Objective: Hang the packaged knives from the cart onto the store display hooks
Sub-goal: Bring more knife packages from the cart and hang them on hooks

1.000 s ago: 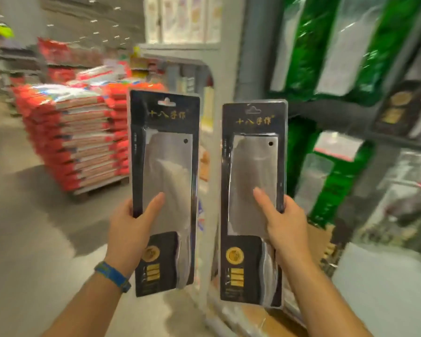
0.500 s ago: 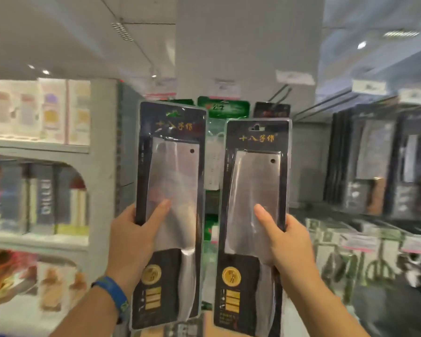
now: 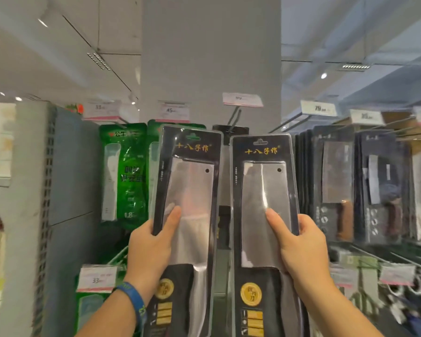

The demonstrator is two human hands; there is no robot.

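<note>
The fingers (image 3: 173, 220) of the left hand (image 3: 151, 249) are clamped on the left knife pack (image 3: 190, 186), thumb flat across the clear front, the rest behind its edge (out of sight). The right hand (image 3: 306, 249) grips the right knife pack (image 3: 265, 190) the same way. Both packs stand upright, side by side with a narrow gap, raised before the display. Above that gap a wire hook (image 3: 235, 119) juts out under a price tag (image 3: 242, 99). Green packs (image 3: 124, 171) hang to the left, dark knife packs (image 3: 336, 178) to the right.
</note>
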